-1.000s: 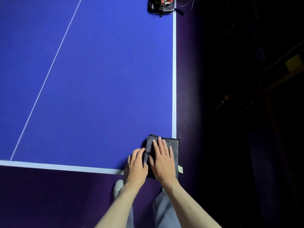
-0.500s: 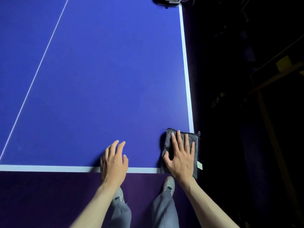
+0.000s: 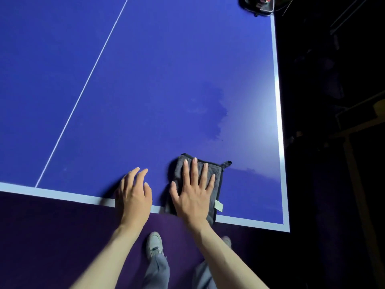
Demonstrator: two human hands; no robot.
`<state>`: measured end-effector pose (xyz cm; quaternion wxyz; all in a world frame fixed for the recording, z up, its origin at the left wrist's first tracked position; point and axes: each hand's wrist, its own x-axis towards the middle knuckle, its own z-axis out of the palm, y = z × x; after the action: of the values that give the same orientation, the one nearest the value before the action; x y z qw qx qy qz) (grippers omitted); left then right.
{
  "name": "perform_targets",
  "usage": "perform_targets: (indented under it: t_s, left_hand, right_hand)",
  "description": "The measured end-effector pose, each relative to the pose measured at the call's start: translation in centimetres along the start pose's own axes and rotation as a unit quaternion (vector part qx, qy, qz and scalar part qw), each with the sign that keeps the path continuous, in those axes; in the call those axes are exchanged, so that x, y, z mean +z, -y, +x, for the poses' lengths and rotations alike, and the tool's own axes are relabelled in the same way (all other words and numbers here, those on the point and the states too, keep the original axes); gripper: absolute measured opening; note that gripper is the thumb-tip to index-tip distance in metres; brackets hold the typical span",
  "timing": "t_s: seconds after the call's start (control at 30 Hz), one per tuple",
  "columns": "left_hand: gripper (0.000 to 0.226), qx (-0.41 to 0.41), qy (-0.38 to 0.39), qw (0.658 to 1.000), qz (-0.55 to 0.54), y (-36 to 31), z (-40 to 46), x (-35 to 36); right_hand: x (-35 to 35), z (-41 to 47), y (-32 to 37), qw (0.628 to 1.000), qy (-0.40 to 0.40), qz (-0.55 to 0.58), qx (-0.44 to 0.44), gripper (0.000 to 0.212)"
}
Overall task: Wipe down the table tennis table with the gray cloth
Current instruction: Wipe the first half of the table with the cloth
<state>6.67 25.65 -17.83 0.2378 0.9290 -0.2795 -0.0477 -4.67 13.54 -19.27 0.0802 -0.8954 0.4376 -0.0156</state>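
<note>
Two hands lie flat near the table (image 3: 145, 80) corner, the right hand (image 3: 192, 197) spread, pinning the folded gray cloth (image 3: 217, 176) to wipe, the left hand (image 3: 133, 197) open, empty, seemingly bracing.

Dark games room: blue table tennis table (image 3: 166, 80), paddle case (image 3: 258, 5).

Bright glare washes the blue table (image 3: 258, 113) near its right edge; surroundings fall into darkness.
</note>
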Motion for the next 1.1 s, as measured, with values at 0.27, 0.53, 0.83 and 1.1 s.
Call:
perform_targets:
  t_s: [0.27, 0.53, 0.83, 1.1]
  left_hand:
    - [0.043, -0.045, -0.04, 0.996, -0.07, -2.0, 0.9, -0.8]
    - [0.035, -0.087, -0.016, 0.994, -0.072, -5.8, 1.2, 1.9]
    - [0.038, -0.005, 0.018, 0.998, 0.061, -7.2, 5.2, 3.6]
    - [0.044, -0.006, 0.051, 0.99, 0.128, -5.2, 7.9, 2.5]
  right_hand:
    - [1.6, 2.3, 6.5, 0.997, 0.011, 0.058, -0.057, 0.071]
    - [-0.9, 2.2, -6.4, 0.997, -0.043, 0.056, -0.013, 0.072]
    - [-3.5, 2.9, -25.9, 0.997, -0.028, -0.025, 0.068, 0.075]
    - [-2.2, 5.8, -18.3, 0.988, -0.039, -0.026, 0.147, 0.075]
